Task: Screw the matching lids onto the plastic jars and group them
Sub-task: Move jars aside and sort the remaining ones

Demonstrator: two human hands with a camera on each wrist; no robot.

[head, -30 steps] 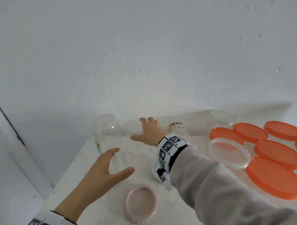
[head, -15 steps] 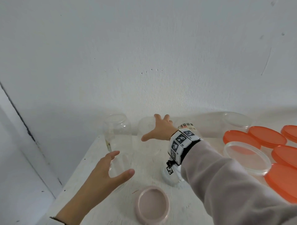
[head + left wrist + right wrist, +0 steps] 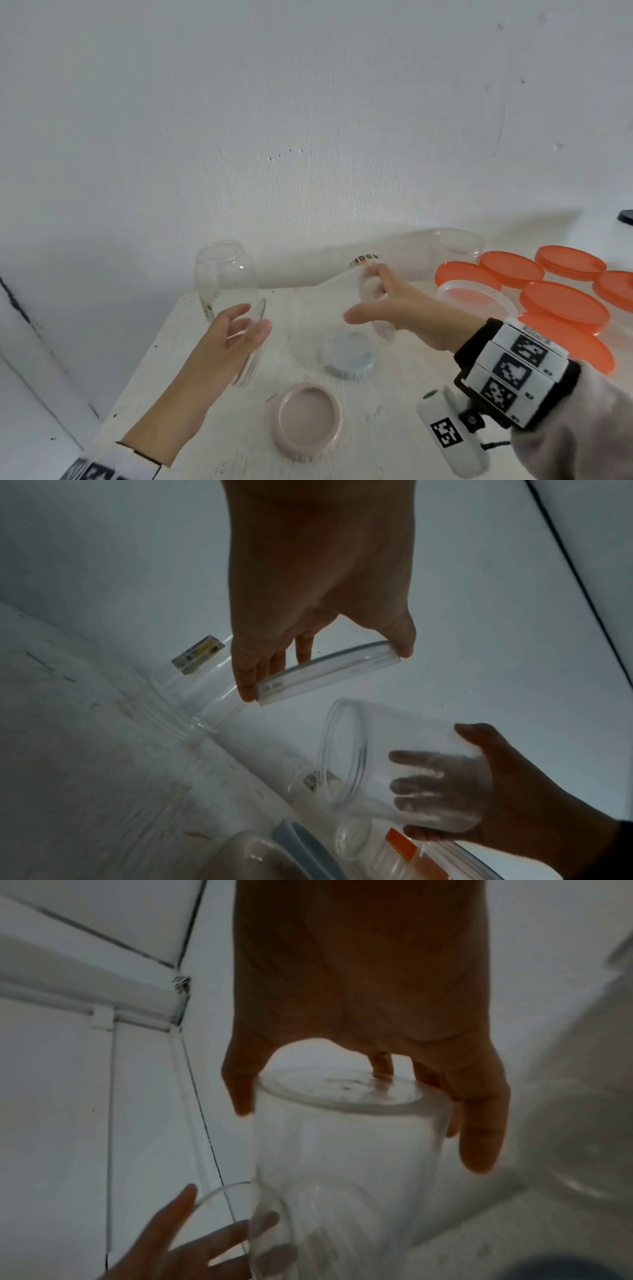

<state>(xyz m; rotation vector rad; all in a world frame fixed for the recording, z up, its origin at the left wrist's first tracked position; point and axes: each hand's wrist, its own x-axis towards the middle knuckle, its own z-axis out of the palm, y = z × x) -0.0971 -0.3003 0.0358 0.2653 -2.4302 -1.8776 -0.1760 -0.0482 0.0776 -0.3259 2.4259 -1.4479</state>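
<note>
Left hand [image 3: 222,346] pinches a clear round plastic lid [image 3: 255,342] by its rim, thumb on one edge and fingers on the other, holding it tilted on edge above the near-left part of the white table [image 3: 191,428]. Right hand [image 3: 400,308] grasps a clear cylindrical plastic jar [image 3: 394,764] around its closed base, lifted off the table and lying sideways, mouth facing left toward the lid; an open gap separates the two. Below that gap a grey-blue ribbed lid [image 3: 347,354] lies flat, and nearer stands a pink round lid [image 3: 308,421], rim up, close to the near edge. A clear rounded jar [image 3: 224,274] stands inverted at the far-left corner, against the wall and near the table's left edge. On the right, orange round lids [image 3: 565,305] crowd the surface, with a clear shallow lid [image 3: 476,298] just beside them and a clear wide jar [image 3: 455,246] at the far wall
</note>
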